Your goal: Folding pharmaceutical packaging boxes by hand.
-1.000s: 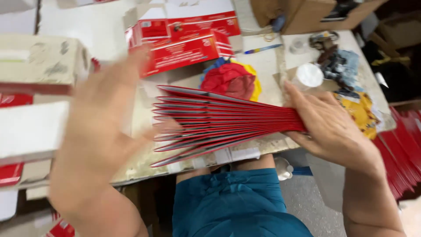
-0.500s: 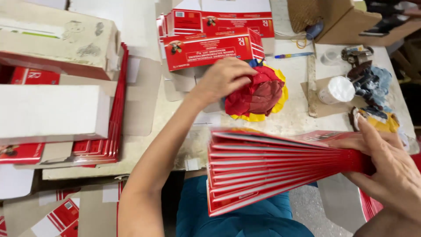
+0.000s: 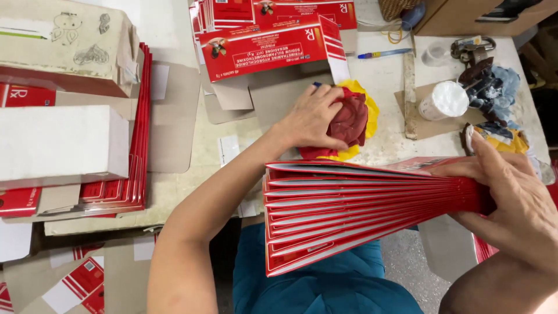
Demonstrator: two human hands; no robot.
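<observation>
**Right hand pinches a fanned stack at one end while the left presses a cloth**

Right hand [image 3: 511,203] is closed around the narrow end of a stack of flat red cartons [image 3: 360,212], thumb on top and fingers wrapped beneath, so the whole bundle is held from that one end. Away from the hand, toward the person's left, the cartons splay apart into a wide fan that hangs in the air over the teal lap, unsupported.

Left hand [image 3: 314,116] lies beyond the fan, on the table [image 3: 192,151], fingers curled down onto a red and yellow cloth [image 3: 357,119]; it appears to press or gather the cloth, though I cannot tell whether it truly grips it.

The risk, as I judge it, sits in that one-ended grip. With the free ends spread and nothing under them, a slackened thumb could let the lower cartons slide out and drop to the floor. The fan's upper edge is near the table's rim and the cloth, so raising it carelessly could catch and bend a flap.

Just beyond the right hand stand a white-capped bottle [image 3: 444,100] on a cardboard scrap and a tangle of blue rag and metal clips [image 3: 491,87]; a swing of the wrist could knock them.
</observation>
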